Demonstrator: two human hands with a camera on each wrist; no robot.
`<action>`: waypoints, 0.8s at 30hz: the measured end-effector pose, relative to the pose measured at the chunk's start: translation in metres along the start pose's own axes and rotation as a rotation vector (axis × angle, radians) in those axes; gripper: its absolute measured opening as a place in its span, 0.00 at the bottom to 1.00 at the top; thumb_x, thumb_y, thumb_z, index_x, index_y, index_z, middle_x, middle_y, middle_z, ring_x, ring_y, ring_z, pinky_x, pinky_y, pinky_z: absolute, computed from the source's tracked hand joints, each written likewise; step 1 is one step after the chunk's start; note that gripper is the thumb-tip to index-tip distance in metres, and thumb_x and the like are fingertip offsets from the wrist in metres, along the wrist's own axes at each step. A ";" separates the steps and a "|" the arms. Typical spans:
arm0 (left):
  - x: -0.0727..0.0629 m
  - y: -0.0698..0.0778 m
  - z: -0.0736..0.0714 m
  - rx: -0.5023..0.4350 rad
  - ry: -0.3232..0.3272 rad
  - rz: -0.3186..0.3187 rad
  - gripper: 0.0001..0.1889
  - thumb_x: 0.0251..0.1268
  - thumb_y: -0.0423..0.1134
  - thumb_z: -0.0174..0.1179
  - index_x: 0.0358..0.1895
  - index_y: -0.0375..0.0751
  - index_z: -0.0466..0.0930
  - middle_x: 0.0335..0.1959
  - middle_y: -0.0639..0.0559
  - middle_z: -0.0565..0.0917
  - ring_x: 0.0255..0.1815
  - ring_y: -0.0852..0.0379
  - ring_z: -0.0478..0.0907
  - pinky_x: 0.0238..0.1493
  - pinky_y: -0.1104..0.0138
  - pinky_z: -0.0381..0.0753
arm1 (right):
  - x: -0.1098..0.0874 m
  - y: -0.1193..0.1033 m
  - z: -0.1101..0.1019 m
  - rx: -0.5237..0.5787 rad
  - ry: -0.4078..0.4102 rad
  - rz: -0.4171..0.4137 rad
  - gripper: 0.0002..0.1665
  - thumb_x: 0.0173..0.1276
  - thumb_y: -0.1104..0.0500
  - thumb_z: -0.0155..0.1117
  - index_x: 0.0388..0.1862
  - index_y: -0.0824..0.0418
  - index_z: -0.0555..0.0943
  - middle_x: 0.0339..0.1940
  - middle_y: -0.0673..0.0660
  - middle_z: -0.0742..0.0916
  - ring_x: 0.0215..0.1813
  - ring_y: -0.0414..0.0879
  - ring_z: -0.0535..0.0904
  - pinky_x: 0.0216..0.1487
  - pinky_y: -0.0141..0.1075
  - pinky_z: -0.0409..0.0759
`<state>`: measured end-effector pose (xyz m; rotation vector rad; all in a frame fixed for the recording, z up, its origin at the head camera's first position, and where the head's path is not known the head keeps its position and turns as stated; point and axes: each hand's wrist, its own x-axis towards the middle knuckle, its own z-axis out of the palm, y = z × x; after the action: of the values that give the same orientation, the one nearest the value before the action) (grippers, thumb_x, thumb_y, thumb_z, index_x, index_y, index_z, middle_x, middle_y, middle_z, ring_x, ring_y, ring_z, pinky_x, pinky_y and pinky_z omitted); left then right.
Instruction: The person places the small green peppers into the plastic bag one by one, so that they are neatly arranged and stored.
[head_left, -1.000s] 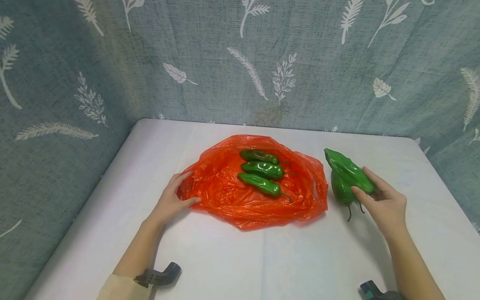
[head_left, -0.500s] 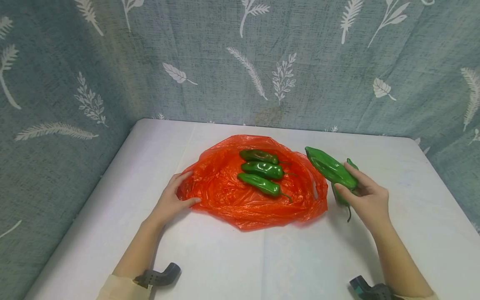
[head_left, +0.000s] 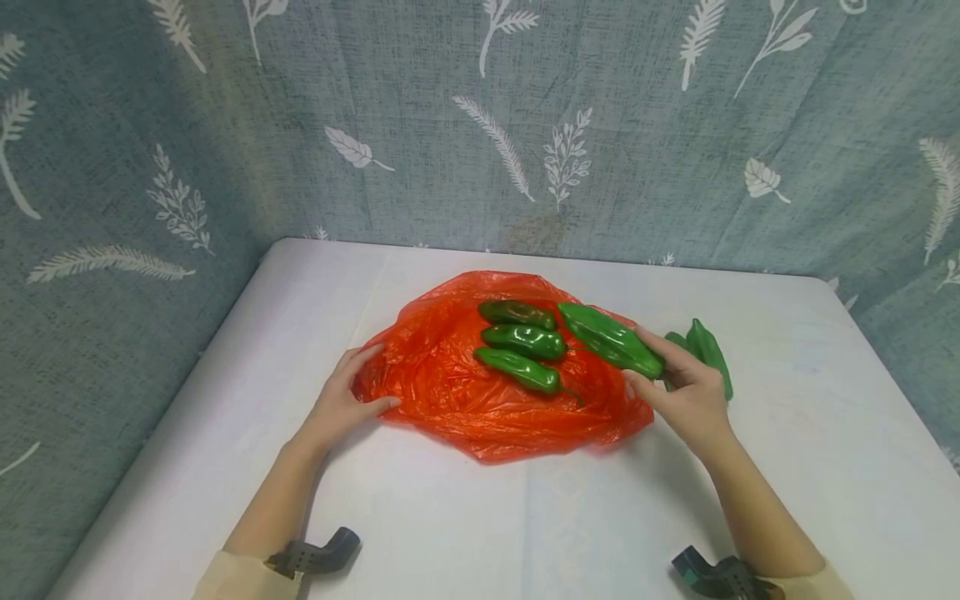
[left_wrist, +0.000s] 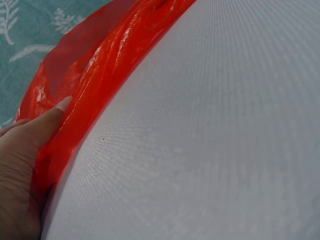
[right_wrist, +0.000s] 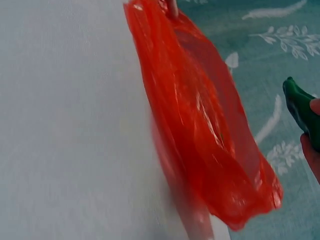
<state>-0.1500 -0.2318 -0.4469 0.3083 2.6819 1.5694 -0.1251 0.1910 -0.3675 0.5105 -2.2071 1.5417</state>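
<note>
A red plastic bag (head_left: 442, 392) lies spread on the white table with its mouth facing up. Three green chili peppers (head_left: 525, 341) rest inside it, side by side. My left hand (head_left: 347, 398) holds the bag's left side, thumb toward the front edge; the left wrist view shows the thumb (left_wrist: 47, 122) against the red plastic. Over the bag's right part, my right hand (head_left: 686, 387) pinches a larger green pepper (head_left: 611, 337) by its near end, tip pointing left. That pepper's stem end is hidden by the hand.
Two more green peppers (head_left: 708, 354) lie on the white table (head_left: 480, 525) to the right of the bag, partly behind my right hand. A grey-green leaf-patterned cloth (head_left: 420, 167) hangs behind the table and along its left side.
My right hand has lifted a green pepper from the pile at the right and carried it left over the bag. The left hand stays in place.
</note>
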 end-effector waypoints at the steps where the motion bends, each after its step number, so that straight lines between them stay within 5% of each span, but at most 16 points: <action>1: 0.000 0.000 0.000 -0.001 0.000 0.000 0.41 0.52 0.41 0.70 0.71 0.47 0.59 0.64 0.46 0.64 0.66 0.46 0.62 0.60 0.46 0.71 | 0.001 0.000 0.003 0.000 -0.010 -0.003 0.32 0.48 0.82 0.66 0.56 0.73 0.76 0.47 0.37 0.83 0.41 0.32 0.81 0.43 0.21 0.79; 10: 0.000 -0.002 0.000 -0.005 -0.004 0.006 0.42 0.52 0.41 0.70 0.71 0.48 0.59 0.65 0.46 0.64 0.66 0.46 0.62 0.59 0.46 0.72 | 0.008 -0.006 0.021 -0.007 -0.075 0.039 0.31 0.51 0.78 0.68 0.58 0.70 0.76 0.51 0.33 0.80 0.48 0.29 0.78 0.47 0.22 0.78; 17: 0.001 -0.003 0.001 0.006 0.000 0.009 0.42 0.51 0.43 0.71 0.71 0.48 0.59 0.64 0.46 0.64 0.65 0.46 0.62 0.58 0.46 0.73 | 0.010 -0.008 0.036 -0.026 -0.142 0.105 0.31 0.54 0.72 0.69 0.59 0.67 0.76 0.53 0.64 0.82 0.44 0.31 0.79 0.44 0.24 0.80; 24: 0.001 -0.003 0.001 0.011 0.002 0.009 0.42 0.52 0.42 0.70 0.71 0.47 0.59 0.64 0.46 0.64 0.65 0.45 0.62 0.58 0.46 0.73 | 0.008 0.000 0.057 -0.015 -0.230 0.115 0.31 0.55 0.69 0.70 0.60 0.63 0.76 0.54 0.62 0.82 0.46 0.49 0.81 0.45 0.32 0.82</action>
<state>-0.1515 -0.2328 -0.4501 0.3196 2.6951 1.5587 -0.1383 0.1363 -0.3809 0.5916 -2.4583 1.5917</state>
